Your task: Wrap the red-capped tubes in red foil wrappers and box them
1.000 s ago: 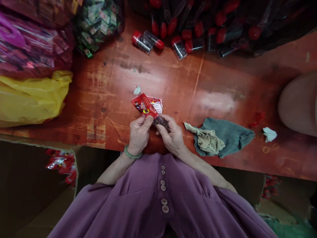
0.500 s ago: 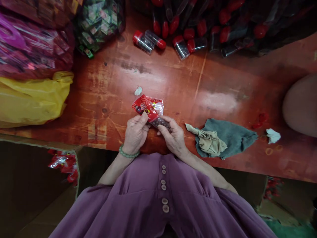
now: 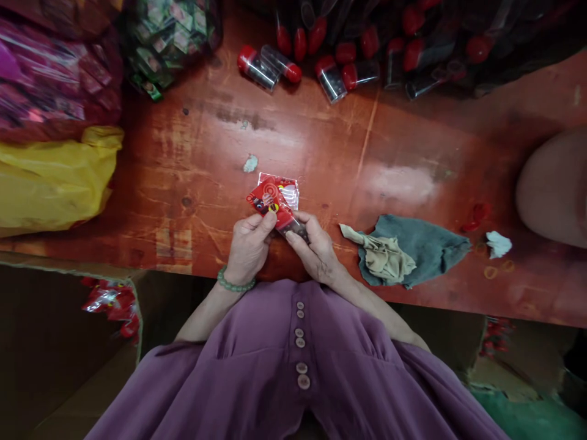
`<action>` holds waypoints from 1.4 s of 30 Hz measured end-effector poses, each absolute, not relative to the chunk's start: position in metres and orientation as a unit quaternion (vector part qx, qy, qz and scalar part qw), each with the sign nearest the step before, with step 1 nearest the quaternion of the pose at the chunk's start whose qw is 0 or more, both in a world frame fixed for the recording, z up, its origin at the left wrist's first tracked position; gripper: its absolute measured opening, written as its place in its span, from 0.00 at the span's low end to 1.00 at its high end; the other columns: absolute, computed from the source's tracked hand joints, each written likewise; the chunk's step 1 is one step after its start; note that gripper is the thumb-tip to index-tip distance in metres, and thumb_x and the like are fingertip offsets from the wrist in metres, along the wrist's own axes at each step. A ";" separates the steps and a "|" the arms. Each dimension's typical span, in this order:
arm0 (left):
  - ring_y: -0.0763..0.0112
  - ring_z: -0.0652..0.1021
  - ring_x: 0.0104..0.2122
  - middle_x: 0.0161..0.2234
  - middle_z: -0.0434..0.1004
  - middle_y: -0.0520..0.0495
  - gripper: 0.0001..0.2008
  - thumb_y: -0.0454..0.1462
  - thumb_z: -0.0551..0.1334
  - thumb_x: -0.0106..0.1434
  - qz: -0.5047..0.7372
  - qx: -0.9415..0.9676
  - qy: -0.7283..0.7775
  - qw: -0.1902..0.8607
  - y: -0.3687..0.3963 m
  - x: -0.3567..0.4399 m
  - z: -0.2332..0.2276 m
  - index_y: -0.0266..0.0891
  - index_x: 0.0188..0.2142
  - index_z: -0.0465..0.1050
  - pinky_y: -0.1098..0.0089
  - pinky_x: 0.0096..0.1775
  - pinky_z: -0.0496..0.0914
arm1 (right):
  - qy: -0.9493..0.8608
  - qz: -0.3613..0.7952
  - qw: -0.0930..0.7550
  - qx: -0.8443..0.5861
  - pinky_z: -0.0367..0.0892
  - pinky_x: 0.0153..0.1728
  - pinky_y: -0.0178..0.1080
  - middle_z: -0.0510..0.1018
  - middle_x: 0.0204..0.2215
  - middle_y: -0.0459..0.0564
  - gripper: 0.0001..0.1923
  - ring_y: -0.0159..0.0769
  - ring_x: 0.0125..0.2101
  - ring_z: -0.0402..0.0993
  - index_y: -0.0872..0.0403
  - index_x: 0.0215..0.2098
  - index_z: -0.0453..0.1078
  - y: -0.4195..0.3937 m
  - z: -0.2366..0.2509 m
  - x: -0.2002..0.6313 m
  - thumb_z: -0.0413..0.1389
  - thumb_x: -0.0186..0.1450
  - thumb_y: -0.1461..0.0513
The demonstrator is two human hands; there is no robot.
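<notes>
Pinching a red printed plastic sleeve (image 3: 270,203) between thumb and fingers, the left hand (image 3: 247,247) sits close against the right hand (image 3: 316,253), which is closed round a small clear tube of dark beads (image 3: 293,227); the sleeve covers the tube's far end, and both are held just above the near edge of the worn red-brown wooden table (image 3: 321,146). Under the sleeve lies a small stack of flat red-and-clear labels (image 3: 287,186), and a green bead bracelet (image 3: 235,285) circles the left wrist. Just to the right of the hands lies a crumpled grey-green cloth (image 3: 422,247) with a beige rag (image 3: 385,256) on it. At the table's far edge lies a heap of clear red-capped tubes (image 3: 330,76). A yellow plastic bag (image 3: 50,180) sits at the far left
</notes>
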State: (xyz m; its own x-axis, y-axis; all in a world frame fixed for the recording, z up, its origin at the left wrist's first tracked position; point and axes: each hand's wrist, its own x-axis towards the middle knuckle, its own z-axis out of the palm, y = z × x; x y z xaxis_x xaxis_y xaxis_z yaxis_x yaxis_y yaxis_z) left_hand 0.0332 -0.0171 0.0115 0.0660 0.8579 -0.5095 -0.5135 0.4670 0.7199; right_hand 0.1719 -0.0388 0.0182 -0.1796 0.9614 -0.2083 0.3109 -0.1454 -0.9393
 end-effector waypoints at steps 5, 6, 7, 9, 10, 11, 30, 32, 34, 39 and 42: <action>0.66 0.81 0.34 0.29 0.82 0.47 0.17 0.50 0.71 0.54 0.476 0.168 0.462 0.729 -0.013 0.029 0.011 0.38 0.29 0.80 0.65 0.39 0.76 | -0.551 0.539 0.325 -0.549 0.71 0.43 0.40 0.77 0.41 0.48 0.17 0.34 0.38 0.73 0.52 0.55 0.63 -0.036 0.021 0.171 0.51 0.69 0.57; 0.66 0.81 0.33 0.28 0.82 0.47 0.17 0.50 0.71 0.54 0.471 0.174 0.459 0.733 -0.012 0.028 0.010 0.38 0.29 0.80 0.64 0.39 0.76 | -0.546 0.549 0.323 -0.544 0.71 0.44 0.40 0.77 0.42 0.48 0.17 0.34 0.39 0.73 0.52 0.55 0.63 -0.035 0.021 0.172 0.51 0.69 0.57; 0.65 0.81 0.33 0.27 0.82 0.47 0.17 0.50 0.71 0.54 0.468 0.179 0.458 0.734 -0.011 0.026 0.009 0.38 0.28 0.80 0.64 0.38 0.76 | -0.542 0.558 0.320 -0.541 0.71 0.44 0.40 0.77 0.42 0.48 0.17 0.34 0.39 0.73 0.52 0.55 0.63 -0.035 0.021 0.172 0.52 0.69 0.57; 0.65 0.81 0.31 0.26 0.81 0.47 0.17 0.50 0.71 0.54 0.466 0.189 0.463 0.730 -0.011 0.023 0.008 0.38 0.26 0.79 0.64 0.37 0.76 | -0.537 0.566 0.315 -0.540 0.71 0.44 0.39 0.77 0.42 0.47 0.18 0.33 0.39 0.74 0.52 0.56 0.63 -0.035 0.021 0.173 0.52 0.69 0.57; 0.65 0.81 0.30 0.25 0.80 0.47 0.17 0.49 0.71 0.54 0.467 0.192 0.468 0.725 -0.010 0.023 0.007 0.37 0.24 0.78 0.64 0.36 0.76 | -0.536 0.565 0.314 -0.543 0.71 0.45 0.39 0.77 0.41 0.47 0.18 0.33 0.39 0.74 0.52 0.56 0.64 -0.035 0.020 0.173 0.52 0.69 0.57; 0.65 0.80 0.29 0.24 0.80 0.47 0.17 0.49 0.71 0.54 0.469 0.194 0.472 0.721 -0.010 0.023 0.007 0.37 0.24 0.78 0.64 0.35 0.76 | -0.536 0.561 0.314 -0.547 0.71 0.45 0.39 0.77 0.41 0.47 0.18 0.33 0.39 0.74 0.52 0.56 0.64 -0.035 0.020 0.173 0.52 0.69 0.56; 0.68 0.81 0.31 0.27 0.81 0.47 0.16 0.49 0.70 0.55 0.466 0.164 0.468 0.733 -0.018 0.032 0.012 0.37 0.27 0.79 0.67 0.37 0.77 | -0.573 0.512 0.349 -0.536 0.76 0.45 0.43 0.77 0.49 0.51 0.24 0.38 0.44 0.76 0.48 0.63 0.61 -0.043 0.003 0.175 0.50 0.71 0.54; 0.66 0.82 0.31 0.26 0.81 0.46 0.16 0.48 0.71 0.54 0.447 0.173 0.460 0.747 -0.013 0.028 0.013 0.36 0.26 0.78 0.65 0.37 0.78 | -0.499 0.602 0.347 -0.518 0.75 0.32 0.37 0.77 0.37 0.47 0.25 0.33 0.32 0.75 0.47 0.64 0.60 -0.039 0.003 0.178 0.51 0.70 0.53; 0.65 0.82 0.31 0.26 0.81 0.46 0.16 0.48 0.71 0.54 0.435 0.174 0.465 0.751 -0.010 0.027 0.014 0.36 0.25 0.77 0.64 0.38 0.78 | -0.426 0.666 0.356 -0.498 0.68 0.22 0.32 0.72 0.28 0.43 0.26 0.28 0.23 0.67 0.47 0.64 0.60 -0.038 0.002 0.181 0.53 0.69 0.52; 0.65 0.82 0.29 0.26 0.81 0.46 0.18 0.50 0.71 0.52 0.435 0.169 0.480 0.743 -0.011 0.029 0.014 0.35 0.26 0.78 0.63 0.37 0.78 | -0.361 0.700 0.375 -0.489 0.58 0.18 0.30 0.66 0.24 0.40 0.27 0.26 0.19 0.58 0.48 0.62 0.62 -0.039 0.001 0.182 0.56 0.66 0.52; 0.66 0.81 0.28 0.26 0.81 0.46 0.19 0.50 0.71 0.52 0.441 0.168 0.482 0.739 -0.011 0.031 0.014 0.36 0.26 0.78 0.64 0.36 0.78 | -0.379 0.674 0.366 -0.518 0.59 0.19 0.32 0.68 0.26 0.42 0.26 0.27 0.20 0.59 0.46 0.63 0.62 -0.041 0.003 0.182 0.55 0.67 0.53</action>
State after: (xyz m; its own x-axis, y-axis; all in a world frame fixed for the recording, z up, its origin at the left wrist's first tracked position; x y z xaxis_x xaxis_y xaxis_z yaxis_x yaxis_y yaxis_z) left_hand 0.0308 -0.0115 0.0135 0.1471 0.8123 -0.5644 -0.4893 0.5557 0.6722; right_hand 0.1817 -0.0411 0.0034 -0.1947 0.8862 -0.4204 -0.1009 -0.4444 -0.8901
